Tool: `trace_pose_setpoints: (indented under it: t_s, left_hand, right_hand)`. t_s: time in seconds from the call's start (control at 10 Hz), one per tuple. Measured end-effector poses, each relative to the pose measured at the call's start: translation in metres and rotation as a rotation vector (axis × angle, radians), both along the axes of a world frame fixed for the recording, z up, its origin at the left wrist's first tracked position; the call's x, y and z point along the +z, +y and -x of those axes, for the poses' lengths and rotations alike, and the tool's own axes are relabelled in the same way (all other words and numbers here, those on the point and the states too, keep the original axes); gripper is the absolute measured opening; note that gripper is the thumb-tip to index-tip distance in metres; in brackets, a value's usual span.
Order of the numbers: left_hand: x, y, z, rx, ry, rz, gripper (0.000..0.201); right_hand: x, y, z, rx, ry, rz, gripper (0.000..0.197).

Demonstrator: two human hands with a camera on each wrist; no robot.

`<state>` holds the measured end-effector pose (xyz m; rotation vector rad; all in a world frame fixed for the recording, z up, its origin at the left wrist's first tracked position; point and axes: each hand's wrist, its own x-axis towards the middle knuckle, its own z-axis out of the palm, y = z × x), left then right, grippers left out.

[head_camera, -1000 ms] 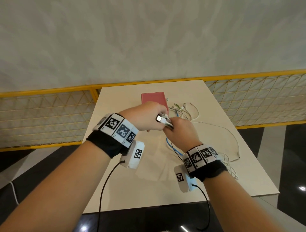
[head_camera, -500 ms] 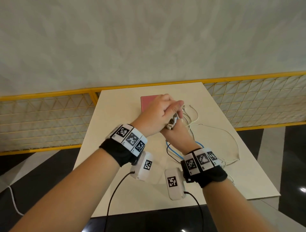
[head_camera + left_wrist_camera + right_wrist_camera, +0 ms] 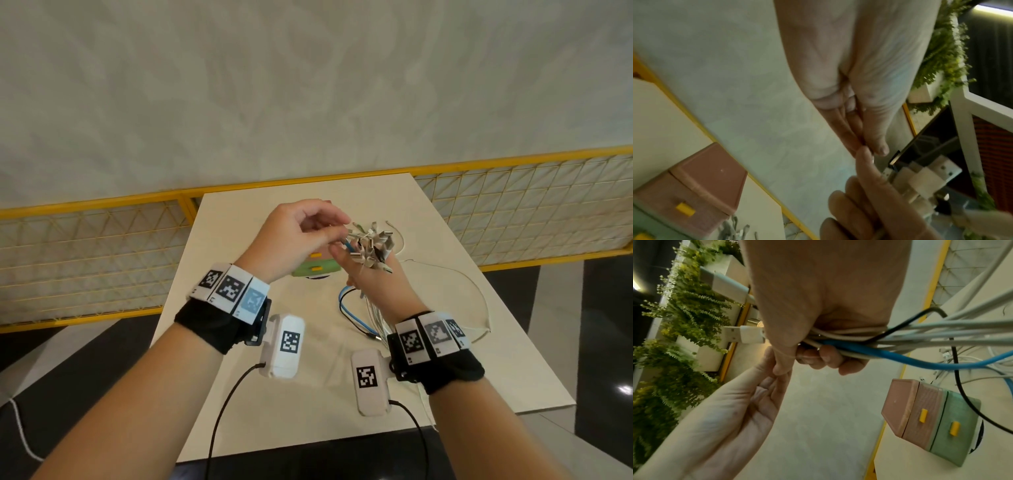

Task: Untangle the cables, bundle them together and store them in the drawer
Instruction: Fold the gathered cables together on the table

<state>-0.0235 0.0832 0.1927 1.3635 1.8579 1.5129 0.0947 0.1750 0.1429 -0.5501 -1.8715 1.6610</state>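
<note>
right now my right hand (image 3: 376,287) clenches a bundle of cables (image 3: 372,245) above the table (image 3: 308,411), while my left hand (image 3: 301,229) pinches one of their ends near the stacked boxes (image 3: 318,270).

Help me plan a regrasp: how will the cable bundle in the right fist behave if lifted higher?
Probably floppy: below the right hand the cable bundle sags in loose loops to the table. Likely light, since one fist holds it aloft. The plugs splay unevenly, so single cables may slip out.
</note>
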Motion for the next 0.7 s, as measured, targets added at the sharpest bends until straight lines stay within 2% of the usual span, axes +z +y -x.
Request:
trace_pose_setpoints:
  t_s: [0.1, 0.2, 0.3, 0.4, 0.5, 0.6, 0.7]
  left_hand:
    - [-0.002, 0.002, -0.005, -0.042, 0.03, 0.019, 0.014]
    - [0.005, 0.0, -0.006, -0.064, 0.094, 0.037, 0.02]
    - [0.014, -0.003, -0.015, -0.228, 0.055, 0.052, 0.035]
    - [0.006, 0.006, -0.031, -0.33, 0.331, 0.07, 0.033]
    - [-0.005, 0.016, -0.029, -0.24, 0.407, -0.011, 0.017]
    - [-0.006, 0.018, -0.021, -0.241, 0.332, -0.041, 0.022]
    - [-0.002, 0.016, -0.018, -0.285, 0.363, -0.077, 0.02]
  right_hand:
    - [-0.003, 0.001, 0.001, 0.006, 0.003, -0.08, 0.02]
    - [-0.001, 0.0, 0.007, -0.007, -0.031, -0.079, 0.022]
    - [-0.004, 0.004, 0.007, -0.007, -0.068, -0.154, 0.019]
    - [-0.002, -0.001, 0.011, 0.049, -0.198, -0.138, 0.031]
    - [0.007, -0.013, 0.008, -0.257, -1.231, -0.677, 0.018]
    - [0.022, -0.005, 0.018, -0.142, -0.066, 0.081, 0.023]
    - [0.008, 0.005, 0.019, -0.072, -0.043, -0.042, 0.027]
